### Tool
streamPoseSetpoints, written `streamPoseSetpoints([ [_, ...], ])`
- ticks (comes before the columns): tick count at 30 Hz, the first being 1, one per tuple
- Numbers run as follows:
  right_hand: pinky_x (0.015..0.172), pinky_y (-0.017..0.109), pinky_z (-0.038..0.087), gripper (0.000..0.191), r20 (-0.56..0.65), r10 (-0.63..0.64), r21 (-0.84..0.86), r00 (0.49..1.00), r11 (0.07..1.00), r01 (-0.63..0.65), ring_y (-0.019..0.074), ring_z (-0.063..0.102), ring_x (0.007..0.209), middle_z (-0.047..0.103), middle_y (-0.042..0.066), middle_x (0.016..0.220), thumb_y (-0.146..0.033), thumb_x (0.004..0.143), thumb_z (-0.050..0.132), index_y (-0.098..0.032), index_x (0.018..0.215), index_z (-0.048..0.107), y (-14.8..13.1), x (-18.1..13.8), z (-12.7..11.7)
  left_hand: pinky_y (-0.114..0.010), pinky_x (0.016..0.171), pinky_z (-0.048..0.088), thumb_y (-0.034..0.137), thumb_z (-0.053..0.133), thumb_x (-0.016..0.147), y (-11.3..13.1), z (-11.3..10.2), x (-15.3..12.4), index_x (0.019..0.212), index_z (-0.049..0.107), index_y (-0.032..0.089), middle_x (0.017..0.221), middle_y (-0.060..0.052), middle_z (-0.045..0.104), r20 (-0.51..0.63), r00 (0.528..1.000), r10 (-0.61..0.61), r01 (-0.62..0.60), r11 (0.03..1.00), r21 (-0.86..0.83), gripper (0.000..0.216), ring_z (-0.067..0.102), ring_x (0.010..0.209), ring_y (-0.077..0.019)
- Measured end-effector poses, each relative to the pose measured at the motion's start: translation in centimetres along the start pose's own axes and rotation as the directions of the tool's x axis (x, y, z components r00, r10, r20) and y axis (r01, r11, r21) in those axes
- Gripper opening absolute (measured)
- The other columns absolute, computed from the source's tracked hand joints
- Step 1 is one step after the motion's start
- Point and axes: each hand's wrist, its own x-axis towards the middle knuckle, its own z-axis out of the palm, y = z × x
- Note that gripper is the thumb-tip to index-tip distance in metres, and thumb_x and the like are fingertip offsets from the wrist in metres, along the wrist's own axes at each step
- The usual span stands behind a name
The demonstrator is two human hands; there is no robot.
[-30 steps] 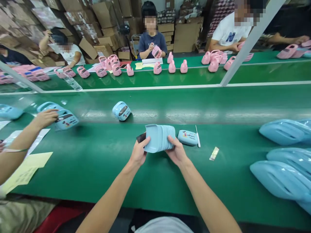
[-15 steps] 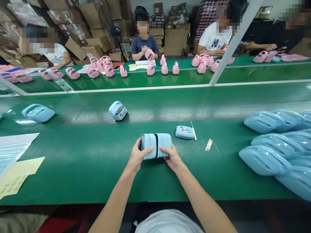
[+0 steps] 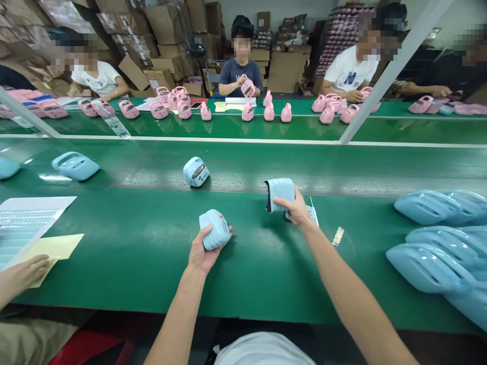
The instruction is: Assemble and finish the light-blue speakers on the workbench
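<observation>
My left hand grips a light blue shell stack near the table's front, its fingers wrapped round it. Farther out and to the right, my right hand holds a second light blue shell stack with a dark inner edge, raised just above the green table. A small blue printed part and a thin white stick lie partly hidden under my right hand.
A blue toy case and a blue shell lie on the darker conveyor strip. Large blue shells pile at the right. Sticker sheets lie left, by a co-worker's hand. Several people handle pink cases across the belt.
The one stack held between both hands has been split in two. My right hand carried its part away to the right and farther out; my left hand kept its part near the front.
</observation>
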Motion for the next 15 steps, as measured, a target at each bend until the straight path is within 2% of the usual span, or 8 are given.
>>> streamPoseSetpoints([
  [1,0.107,0.048,0.055,0.097,0.049,-0.091,-0.231,0.995,0.968,0.1,0.0322,0.066,0.125,0.072,0.008,0.135,-0.027,0.052,0.097,-0.028,0.141,0.057,-0.8,1.2,-0.2,-0.04,0.079,0.069,0.019,0.072,0.083,0.2,-0.3,-0.1,0.152,0.05,0.015,0.109,-0.013,0.079,-0.004,1.0,0.002,-0.002,1.0,-0.009,0.072,0.082,0.093,-0.0306],
  [2,0.11,0.05,0.053,0.099,0.168,-0.159,-0.522,0.973,0.823,0.224,0.0347,0.063,0.131,0.067,0.011,0.144,-0.028,0.057,0.094,-0.026,0.147,0.053,-1.4,2.2,-0.3,-0.04,0.08,0.069,0.018,0.072,0.083,0.2,-0.6,-0.2,0.152,0.05,0.015,0.109,-0.013,0.079,-0.008,1.0,0.003,-0.003,1.0,-0.021,0.072,0.082,0.093,-0.0306],
  [3,0.112,0.052,0.051,0.098,0.29,-0.167,-0.714,0.942,0.617,0.33,0.0373,0.062,0.134,0.064,0.014,0.148,-0.027,0.061,0.092,-0.025,0.151,0.052,-1.7,2.9,-0.2,-0.04,0.08,0.069,0.018,0.071,0.083,0.3,-0.7,-0.2,0.152,0.05,0.015,0.11,-0.013,0.079,-0.011,1.0,0.005,-0.005,0.999,-0.033,0.072,0.082,0.093,-0.0304],
  [4,0.111,0.054,0.051,0.096,0.394,-0.13,-0.815,0.91,0.408,0.412,0.0398,0.062,0.134,0.063,0.017,0.149,-0.026,0.063,0.09,-0.025,0.152,0.052,-1.8,3.4,0.0,-0.041,0.081,0.069,0.018,0.071,0.083,0.2,-0.9,-0.3,0.152,0.05,0.016,0.11,-0.012,0.079,-0.012,1.0,0.007,-0.007,0.999,-0.042,0.072,0.082,0.093,-0.0303],
  [5,0.109,0.056,0.052,0.095,0.461,-0.077,-0.846,0.884,0.264,0.464,0.0419,0.063,0.132,0.064,0.018,0.147,-0.024,0.063,0.089,-0.025,0.151,0.054,-1.7,3.7,0.2,-0.042,0.083,0.069,0.019,0.072,0.083,0.2,-0.9,-0.4,0.152,0.05,0.016,0.112,-0.012,0.079,-0.01,1.0,0.01,-0.011,0.999,-0.047,0.073,0.082,0.093,-0.0301],
  [7,0.107,0.058,0.053,0.096,0.507,-0.015,-0.842,0.862,0.206,0.498,0.045,0.064,0.13,0.066,0.018,0.143,-0.02,0.059,0.092,-0.027,0.149,0.058,-1.4,3.7,0.7,-0.045,0.087,0.069,0.019,0.073,0.083,0.0,-1.0,-0.5,0.153,0.049,0.017,0.115,-0.013,0.079,0.001,1.0,0.016,-0.016,0.999,-0.044,0.074,0.082,0.094,-0.0302],
  [10,0.105,0.061,0.054,0.103,0.54,0.03,-0.835,0.841,0.145,0.531,0.0473,0.062,0.133,0.064,0.019,0.148,-0.031,0.062,0.095,-0.028,0.155,0.054,-1.2,3.7,0.8,-0.045,0.088,0.069,0.02,0.076,0.08,-0.3,-1.3,-0.6,0.15,0.051,0.015,0.117,-0.014,0.078,0.041,0.999,0.017,-0.015,1.0,-0.028,0.074,0.081,0.096,-0.0318],
  [15,0.122,0.064,0.042,0.111,0.555,-0.035,-0.816,0.831,0.174,0.552,0.0465,0.046,0.152,0.047,0.023,0.166,-0.038,0.068,0.093,-0.022,0.165,0.042,-2.5,3.0,0.4,-0.043,0.091,0.066,0.026,0.086,0.071,-0.9,-1.5,-0.2,0.136,0.061,0.013,0.121,-0.016,0.076,0.114,0.993,0.023,-0.031,0.997,0.067,0.071,0.079,0.104,-0.0333],
])
